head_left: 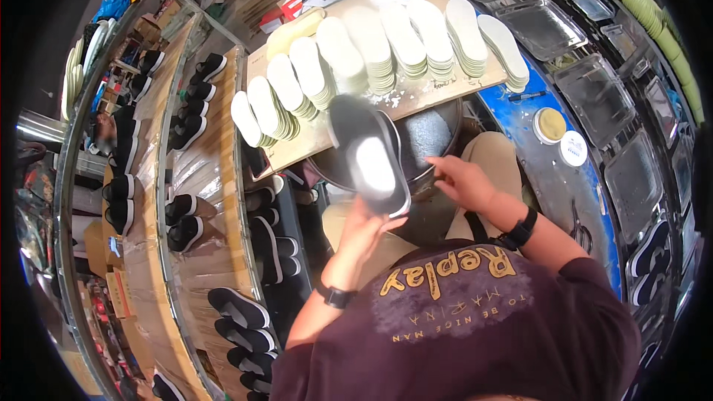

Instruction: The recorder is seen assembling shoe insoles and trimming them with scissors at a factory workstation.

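Note:
My left hand [364, 223] is closed around the heel end of a black shoe [343, 134] with a white sole edge. The shoe is tilted and blurred by motion, its opening toward me, with a bright white patch inside it. To the right, my right hand [466, 187] has its fingers curled together near the rim of a round dark basin [445, 113]. Whether anything small is between those fingertips I cannot make out. Beyond both hands, several stacks of pale insoles [342, 52] line a wooden board [423, 108].
A shelf rack [204, 267] at the left carries black shoes [238, 308]. Along the blue bench [594, 208] at the right lie a round tin [549, 125], a white lid [573, 148], a black marker [528, 96] and scissors [581, 230]. Metal trays [594, 93] stand further right.

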The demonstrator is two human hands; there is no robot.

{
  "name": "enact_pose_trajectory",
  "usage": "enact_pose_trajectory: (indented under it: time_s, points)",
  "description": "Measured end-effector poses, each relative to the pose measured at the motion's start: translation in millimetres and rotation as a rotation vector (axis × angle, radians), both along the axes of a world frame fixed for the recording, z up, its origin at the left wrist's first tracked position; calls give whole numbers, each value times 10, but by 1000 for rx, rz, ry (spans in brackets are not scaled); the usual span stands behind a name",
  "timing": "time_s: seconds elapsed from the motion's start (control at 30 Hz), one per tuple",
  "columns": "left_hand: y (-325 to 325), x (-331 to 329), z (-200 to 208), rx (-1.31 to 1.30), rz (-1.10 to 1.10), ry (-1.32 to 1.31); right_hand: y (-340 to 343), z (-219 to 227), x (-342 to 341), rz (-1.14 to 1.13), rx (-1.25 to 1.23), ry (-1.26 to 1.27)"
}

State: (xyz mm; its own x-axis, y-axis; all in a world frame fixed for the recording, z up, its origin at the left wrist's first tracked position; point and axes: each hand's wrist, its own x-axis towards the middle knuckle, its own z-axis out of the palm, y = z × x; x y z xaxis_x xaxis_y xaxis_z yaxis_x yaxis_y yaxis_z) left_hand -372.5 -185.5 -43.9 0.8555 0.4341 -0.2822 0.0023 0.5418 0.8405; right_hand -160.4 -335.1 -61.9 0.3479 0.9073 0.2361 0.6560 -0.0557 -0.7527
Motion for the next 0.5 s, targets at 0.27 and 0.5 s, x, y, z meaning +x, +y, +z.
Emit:
enact_pose_trajectory:
  time_s: [0.27, 0.5]
  points:
    - [-264, 896, -915, -425, -13, 29, -589, 149, 335, -197, 35, -80]
    - [-267, 565, -718, -349, -79, 425, -1890, -218, 855, -576, -231, -197]
